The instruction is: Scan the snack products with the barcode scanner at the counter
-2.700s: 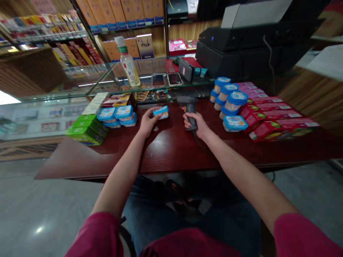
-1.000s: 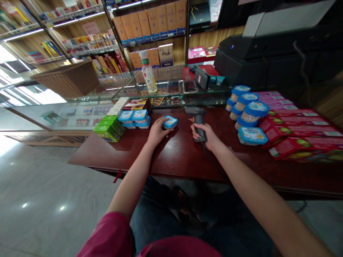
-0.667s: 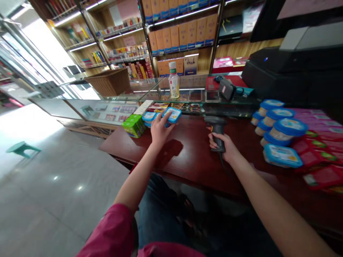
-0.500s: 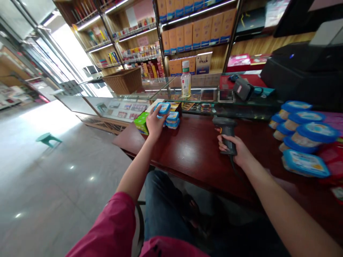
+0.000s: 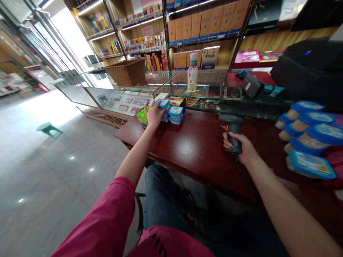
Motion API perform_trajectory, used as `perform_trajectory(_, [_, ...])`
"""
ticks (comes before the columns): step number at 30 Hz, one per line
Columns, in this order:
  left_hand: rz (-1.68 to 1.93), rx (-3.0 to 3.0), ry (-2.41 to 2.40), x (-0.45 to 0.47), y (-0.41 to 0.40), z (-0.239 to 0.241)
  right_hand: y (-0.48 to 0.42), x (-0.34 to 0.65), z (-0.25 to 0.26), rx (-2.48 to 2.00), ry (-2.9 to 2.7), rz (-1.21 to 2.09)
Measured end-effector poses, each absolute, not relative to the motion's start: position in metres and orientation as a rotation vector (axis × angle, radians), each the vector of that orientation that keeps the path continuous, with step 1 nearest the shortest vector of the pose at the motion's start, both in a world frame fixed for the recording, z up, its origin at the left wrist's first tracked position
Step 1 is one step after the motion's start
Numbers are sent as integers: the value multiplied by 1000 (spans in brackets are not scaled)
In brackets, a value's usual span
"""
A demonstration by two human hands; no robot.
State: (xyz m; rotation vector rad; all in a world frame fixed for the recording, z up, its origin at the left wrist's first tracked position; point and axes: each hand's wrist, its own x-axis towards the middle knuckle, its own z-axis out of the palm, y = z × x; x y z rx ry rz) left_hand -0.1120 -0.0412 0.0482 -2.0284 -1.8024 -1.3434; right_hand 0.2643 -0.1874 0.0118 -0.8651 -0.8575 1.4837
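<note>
My left hand (image 5: 153, 116) is at the far left of the dark red counter, beside a blue-lidded tub (image 5: 163, 103). Its fingers are spread, one lifted off to the left, while others still touch the lid's edge. That tub rests among similar stacked blue-lidded tubs (image 5: 176, 111); green packs (image 5: 142, 116) stand just left of them, partly behind the hand. Over the counter, my right hand (image 5: 245, 148) is closed round the handle of a black barcode scanner (image 5: 232, 123). The scanner's head points away from me, and its cable hangs below the grip.
Several round and rectangular blue-lidded tubs (image 5: 312, 137) are piled at the right of the counter (image 5: 184, 142). Behind it, a drink bottle (image 5: 192, 75) stands on a glass case near a black device (image 5: 252, 85). A wicker basket (image 5: 125, 73) sits further left.
My left hand has shifted the tub slightly left relative to the neighbouring tubs, and its fingers have loosened and spread. The right hand keeps holding the scanner. The view has turned slightly.
</note>
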Motion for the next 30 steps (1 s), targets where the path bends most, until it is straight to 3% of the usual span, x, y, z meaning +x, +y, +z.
perform_trajectory(10, [-1324,-2075,-1721,-81,-70,57,-192,267,20,-849,-831,1513])
perform_trajectory(20, [-1472,-2854,-1111,122,-132,13,-257,283,31,-803,-935,1047])
perform_trajectory(25, [-1312,-3317,-562,226,-165,-12,-326,314,27,-915,-916,956])
perform_trajectory(30, [-1243,-3361,-532,280,-183,-16,-356,336,24,-965,-815,856])
